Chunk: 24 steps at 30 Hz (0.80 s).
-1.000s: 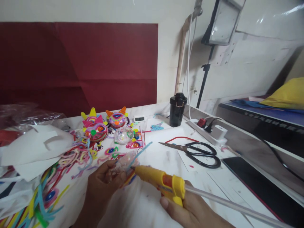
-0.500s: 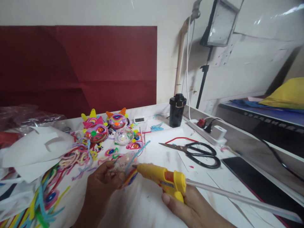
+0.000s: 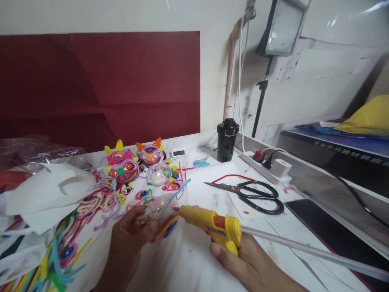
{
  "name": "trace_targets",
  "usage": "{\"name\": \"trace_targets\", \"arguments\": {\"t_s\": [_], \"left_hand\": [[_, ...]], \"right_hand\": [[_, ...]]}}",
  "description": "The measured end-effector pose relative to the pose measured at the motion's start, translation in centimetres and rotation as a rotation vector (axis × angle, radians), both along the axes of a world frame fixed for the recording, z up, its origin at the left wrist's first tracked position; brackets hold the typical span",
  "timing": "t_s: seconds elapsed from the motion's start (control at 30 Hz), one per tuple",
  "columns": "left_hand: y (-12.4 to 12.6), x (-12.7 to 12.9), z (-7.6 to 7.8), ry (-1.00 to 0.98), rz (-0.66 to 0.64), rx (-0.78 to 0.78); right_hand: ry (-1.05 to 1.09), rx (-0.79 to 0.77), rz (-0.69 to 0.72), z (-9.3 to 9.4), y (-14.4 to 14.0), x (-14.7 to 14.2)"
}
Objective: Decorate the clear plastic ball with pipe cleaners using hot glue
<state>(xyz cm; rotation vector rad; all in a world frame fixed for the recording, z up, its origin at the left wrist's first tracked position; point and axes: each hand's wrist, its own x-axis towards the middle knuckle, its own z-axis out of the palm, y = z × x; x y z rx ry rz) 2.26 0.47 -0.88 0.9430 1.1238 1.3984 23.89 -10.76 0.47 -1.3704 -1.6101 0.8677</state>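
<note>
**Glue gun nozzle at the clear ornament**

The right hand (image 3: 243,263), at about 5 o'clock in the view, is closed around the grip of a yellow plastic hot-glue gun (image 3: 212,229) with an orange band; a long translucent glue stick (image 3: 304,249) runs out of its back toward 4 o'clock. The nozzle points toward 9 o'clock and sits just beside, perhaps touching, a small clear plastic ornament with glitter inside (image 3: 159,213). The left hand (image 3: 130,235), near 7 o'clock, pinches that ornament between thumb and fingers, with a light-blue fuzzy pipe cleaner (image 3: 176,194) rising from it toward 1 o'clock and a red-and-blue coiled patch on its lower side.

To do the gluing well, I judge the nozzle tip should meet the spot squarely, with a small bead only, fingertips kept clear of the hot tip, and the ornament held steady until the glue sets.

Materials are varied: fuzzy, bendable pipe cleaners in a loose multicoloured heap (image 3: 60,251) at 8 o'clock; round finished faces of coiled colour with pointed ears (image 3: 124,168) at 11 o'clock; smooth black-handled steel scissors (image 3: 252,194) at 2 o'clock; a matte black cylindrical canister (image 3: 227,140); a hard white power strip (image 3: 267,168); a glossy white tabletop (image 3: 197,267)
</note>
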Motion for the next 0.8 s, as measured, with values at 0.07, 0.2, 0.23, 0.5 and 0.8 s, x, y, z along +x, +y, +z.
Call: {"name": "trace_targets", "arguments": {"t_s": [0.07,0.2,0.23,0.5,0.8], "left_hand": [[-0.1,0.2,0.2,-0.021,0.003,-0.011],[-0.3,0.4,0.6,-0.042,-0.005,-0.011],[-0.3,0.5,0.6,-0.04,-0.009,-0.012],[-0.3,0.6,0.9,-0.052,-0.029,-0.01],[0.6,0.2,0.4,-0.152,-0.08,0.045]], "right_hand": [[0.008,0.0,0.005,-0.2,0.1,0.1],[0.032,-0.03,0.027,-0.8,0.4,0.4],[0.037,-0.05,0.03,-0.9,0.4,0.5],[-0.122,0.157,0.028,-1.5,0.4,0.4],[-0.474,0.136,0.195,0.2,0.1,0.7]]}}
